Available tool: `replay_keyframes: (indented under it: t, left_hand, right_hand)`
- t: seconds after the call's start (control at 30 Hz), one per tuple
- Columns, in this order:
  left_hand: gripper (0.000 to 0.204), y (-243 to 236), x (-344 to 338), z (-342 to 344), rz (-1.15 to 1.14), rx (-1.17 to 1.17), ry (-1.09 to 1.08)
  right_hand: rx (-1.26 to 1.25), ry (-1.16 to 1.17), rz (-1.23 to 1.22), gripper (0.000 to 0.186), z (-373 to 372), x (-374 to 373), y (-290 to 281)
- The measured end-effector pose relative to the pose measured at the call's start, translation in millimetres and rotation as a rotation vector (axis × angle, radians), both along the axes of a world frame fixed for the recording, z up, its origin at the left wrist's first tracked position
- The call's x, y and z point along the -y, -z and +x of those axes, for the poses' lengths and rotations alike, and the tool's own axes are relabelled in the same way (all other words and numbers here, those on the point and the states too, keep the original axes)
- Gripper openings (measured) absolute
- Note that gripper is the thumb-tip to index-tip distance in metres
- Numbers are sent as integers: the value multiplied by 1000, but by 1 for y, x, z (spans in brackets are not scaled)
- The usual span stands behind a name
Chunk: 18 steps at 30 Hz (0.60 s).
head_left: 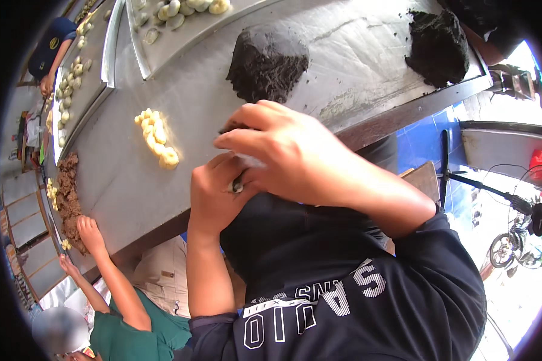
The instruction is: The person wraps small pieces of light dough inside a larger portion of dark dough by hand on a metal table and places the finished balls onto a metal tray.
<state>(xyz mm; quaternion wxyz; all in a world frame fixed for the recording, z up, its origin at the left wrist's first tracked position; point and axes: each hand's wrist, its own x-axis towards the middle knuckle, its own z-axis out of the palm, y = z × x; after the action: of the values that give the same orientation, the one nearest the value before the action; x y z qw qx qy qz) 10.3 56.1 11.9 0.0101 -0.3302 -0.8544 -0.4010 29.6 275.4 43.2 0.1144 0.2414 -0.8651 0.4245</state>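
My right hand [289, 153] is curled over my left hand [214, 186] at the table edge. Dark material shows under my right fingertips, and a small pale-and-dark piece peeks between the hands; exactly what they grip is partly hidden. Both hands have bent, closed fingers. Just beyond them sits a large lump of black dough [265, 63]. To their left, a row of small pale yellow pieces [159, 138] lies on the metal table [132, 204].
Another black lump [436, 48] is at right, beside a person's arm. Metal trays [108, 54] hold pale rounds. Brown dough [69, 192] lies at left, touched by a co-worker's hand [90, 234]; another person [51, 45] works at upper left. A black stand [482, 183] stands at right.
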Motion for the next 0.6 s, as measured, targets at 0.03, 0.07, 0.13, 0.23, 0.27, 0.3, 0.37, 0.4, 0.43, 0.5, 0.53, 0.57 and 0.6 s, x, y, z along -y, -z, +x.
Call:
replay_keyframes:
  t: [0.03,0.07,0.13,0.23,0.27,0.3,0.37,0.4,0.43,0.5,0.53,0.57,0.6]
  left_hand:
    - [32,1,6,-3,65,98,18]
    - [30,2,9,-6,131,197,38]
    - [38,8,9,-8,330,377,-6]
    - [48,12,15,-14,606,599,-58]
    - [48,12,13,-17,612,608,-49]
    - [47,8,14,-18,643,602,-4]
    - [51,10,26,-22,665,563,44]
    - [51,8,27,-21,667,554,42]
    - [49,7,27,-18,619,574,34]
    - [45,6,28,-17,482,536,37]
    - [45,5,28,-15,484,536,38]
    - [45,4,26,-13,517,606,0]
    - [46,5,23,-11,545,685,-37]
  right_hand:
    - [14,14,66,38,-2,-12,-4]
    - [-66,79,87,24,-8,-18,-11]
    - [-232,232,269,15,-23,-27,-24]
    - [-332,310,440,12,-47,-15,5]
    - [-354,336,554,12,-48,-11,23]
    - [-380,362,688,12,-46,0,37]
    - [-363,340,823,13,-37,11,37]
    - [-373,339,821,13,-34,9,28]
    - [-249,229,762,15,-30,1,19]
    - [-127,121,702,16,-25,-16,8]
    - [-128,130,519,18,-25,-25,5]
    - [-128,138,337,19,-24,-30,5]
    - [-121,140,337,19,-21,-30,15]
